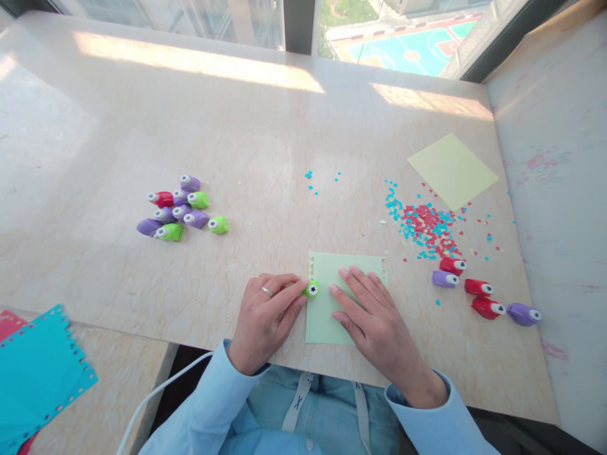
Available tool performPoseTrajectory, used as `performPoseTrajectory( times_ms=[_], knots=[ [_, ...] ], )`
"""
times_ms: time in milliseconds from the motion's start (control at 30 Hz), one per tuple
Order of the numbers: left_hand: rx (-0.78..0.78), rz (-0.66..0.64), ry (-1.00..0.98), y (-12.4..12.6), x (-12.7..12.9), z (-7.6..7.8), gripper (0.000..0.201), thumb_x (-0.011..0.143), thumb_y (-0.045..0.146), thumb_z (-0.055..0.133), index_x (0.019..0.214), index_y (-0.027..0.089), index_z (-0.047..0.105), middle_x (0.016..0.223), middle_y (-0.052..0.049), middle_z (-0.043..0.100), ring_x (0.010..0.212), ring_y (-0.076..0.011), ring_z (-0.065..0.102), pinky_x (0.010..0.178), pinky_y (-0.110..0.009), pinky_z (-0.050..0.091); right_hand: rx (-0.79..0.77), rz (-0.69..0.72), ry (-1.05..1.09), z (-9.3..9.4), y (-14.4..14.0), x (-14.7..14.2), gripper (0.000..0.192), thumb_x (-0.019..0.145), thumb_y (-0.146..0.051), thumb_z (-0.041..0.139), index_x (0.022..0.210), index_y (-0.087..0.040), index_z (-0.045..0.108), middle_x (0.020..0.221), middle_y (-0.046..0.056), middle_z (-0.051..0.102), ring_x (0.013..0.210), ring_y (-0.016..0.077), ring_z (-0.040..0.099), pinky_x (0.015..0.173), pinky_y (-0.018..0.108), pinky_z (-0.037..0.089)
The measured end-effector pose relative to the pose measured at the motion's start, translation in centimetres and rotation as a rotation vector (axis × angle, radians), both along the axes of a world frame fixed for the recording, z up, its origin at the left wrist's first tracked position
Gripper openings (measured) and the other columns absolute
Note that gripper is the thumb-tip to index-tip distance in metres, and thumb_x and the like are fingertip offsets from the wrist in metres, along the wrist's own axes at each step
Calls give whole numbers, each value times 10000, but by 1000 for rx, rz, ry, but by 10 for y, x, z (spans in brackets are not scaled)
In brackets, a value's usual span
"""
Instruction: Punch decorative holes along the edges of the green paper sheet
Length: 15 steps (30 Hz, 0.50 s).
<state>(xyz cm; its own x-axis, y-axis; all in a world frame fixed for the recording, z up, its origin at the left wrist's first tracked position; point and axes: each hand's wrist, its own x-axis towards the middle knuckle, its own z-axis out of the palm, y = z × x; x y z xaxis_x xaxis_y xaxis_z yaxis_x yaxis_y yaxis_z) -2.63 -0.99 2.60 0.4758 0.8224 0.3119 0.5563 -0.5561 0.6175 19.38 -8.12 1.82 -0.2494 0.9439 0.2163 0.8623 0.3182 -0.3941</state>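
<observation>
- Left hand (266, 313) pinches the small green plastic paper punch (312, 289), clamped at the left edge of the pale green paper sheet (327, 316).
- Right hand (374, 313) lies flat, fingers spread, pressing that sheet.
- Sheet's long axis runs away from the body; the punched notches sit along its far-left edge.

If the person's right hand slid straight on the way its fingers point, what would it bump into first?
The right hand lies flat on the pale green paper sheet, fingers pointing up-left. Going on, it would likely first meet the small green paper punch that the left hand holds at the sheet's left edge.
</observation>
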Motion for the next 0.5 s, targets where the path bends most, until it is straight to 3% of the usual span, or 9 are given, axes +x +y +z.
performPoseTrajectory(
  times_ms=[500],
  knots=[
    [0, -5, 11, -1, 0, -1, 238, 912, 184, 621, 1147, 203, 654, 1054, -66, 695, 913, -200, 600, 801, -374, 452, 7, 13, -19, 1, 1, 0, 341, 966, -264, 547, 1289, -179, 614, 1462, 132, 510, 1428, 273, 381, 1154, 531, 365]
  ],
)
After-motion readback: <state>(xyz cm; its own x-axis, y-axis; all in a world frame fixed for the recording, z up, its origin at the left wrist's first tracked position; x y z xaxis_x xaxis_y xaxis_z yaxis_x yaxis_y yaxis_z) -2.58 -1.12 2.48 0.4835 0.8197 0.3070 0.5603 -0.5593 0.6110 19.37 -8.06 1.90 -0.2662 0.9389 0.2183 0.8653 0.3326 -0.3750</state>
